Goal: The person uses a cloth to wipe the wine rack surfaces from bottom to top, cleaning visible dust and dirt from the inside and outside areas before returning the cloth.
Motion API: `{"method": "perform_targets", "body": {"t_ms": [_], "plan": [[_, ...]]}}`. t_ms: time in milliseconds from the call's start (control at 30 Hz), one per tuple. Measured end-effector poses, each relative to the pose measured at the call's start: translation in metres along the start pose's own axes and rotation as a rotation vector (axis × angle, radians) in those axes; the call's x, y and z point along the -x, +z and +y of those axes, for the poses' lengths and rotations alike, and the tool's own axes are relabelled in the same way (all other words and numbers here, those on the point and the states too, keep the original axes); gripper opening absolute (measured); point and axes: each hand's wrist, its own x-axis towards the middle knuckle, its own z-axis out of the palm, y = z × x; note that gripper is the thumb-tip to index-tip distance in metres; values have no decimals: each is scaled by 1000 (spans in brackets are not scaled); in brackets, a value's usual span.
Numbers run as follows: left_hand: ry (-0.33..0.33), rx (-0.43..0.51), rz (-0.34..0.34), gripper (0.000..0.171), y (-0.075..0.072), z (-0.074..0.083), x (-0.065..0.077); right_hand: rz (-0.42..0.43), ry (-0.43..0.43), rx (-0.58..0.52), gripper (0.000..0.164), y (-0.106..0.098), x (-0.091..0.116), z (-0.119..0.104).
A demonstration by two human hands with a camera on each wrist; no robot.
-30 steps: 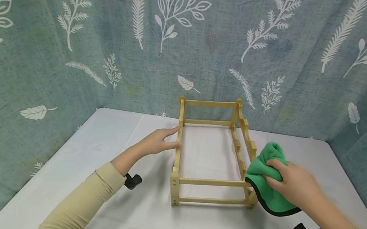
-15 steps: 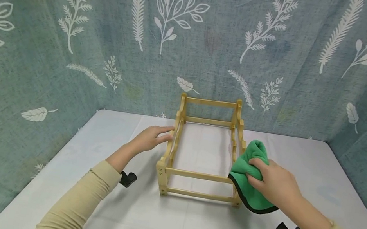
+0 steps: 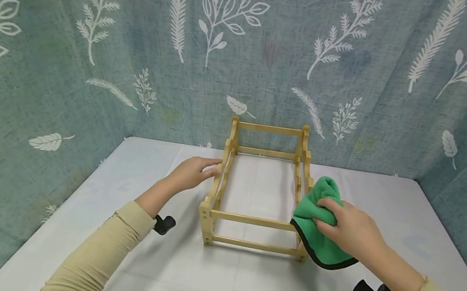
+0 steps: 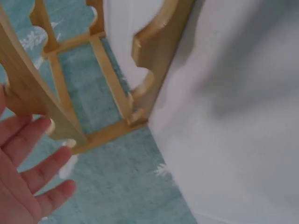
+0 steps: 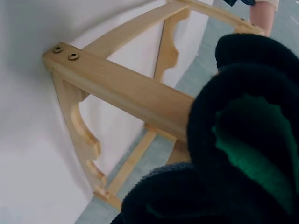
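Observation:
A light wooden rack frame with notched side rails stands upright on the white-covered table. My left hand is at its left side, fingers extended, touching the upper rail. In the left wrist view the fingers of that hand are straight and spread against the wood. My right hand grips a bunched green cloth with black edging at the rack's right side, hiding the near right corner. Folds of the cloth block much of the right wrist view, so its contact with the rail cannot be made out.
White cloth covers the table under the rack. A blue-green curtain with white leaf prints hangs behind and along both sides. Black curved pieces sit at both wrists.
A second ago the rack was tilted and skewed to the right; now it stands straight, shifted left. Both hands moved left with it, the right one carrying the cloth. The last half second shows almost no movement.

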Motion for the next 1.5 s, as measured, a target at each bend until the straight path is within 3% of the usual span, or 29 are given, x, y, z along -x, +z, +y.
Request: {"method": "perform_targets", "body": {"t_ms": [200,300,367,467,633,767,933,1033,1200,1500], "plan": [[-109,45,-123,68,-2,29,12,66,-84,-77,29,-16,0,-1],[-133,9,-164,80,-2,47,17,173,-248,-110,28,-22,1,-14],[-141,-26,-161,85,-1,56,18,194,-361,-144,30,-20,2,-27],[-157,-70,-161,89,3,65,19,116,-503,-207,32,-5,5,-50],[-187,-125,-150,93,8,71,20,-205,-588,-296,29,45,4,-79],[-209,-125,-145,92,10,72,20,-397,-564,-383,31,90,-9,-89],[-218,-118,-157,92,11,72,19,-431,-565,-439,39,135,-28,-99],[-218,-127,-165,92,12,72,19,-450,-481,-408,43,151,-35,-103],[-210,-157,-183,92,12,74,18,-482,-294,-374,46,157,-37,-101],[-231,-164,-201,93,9,75,20,-477,-208,-424,48,141,-15,-66]]}}
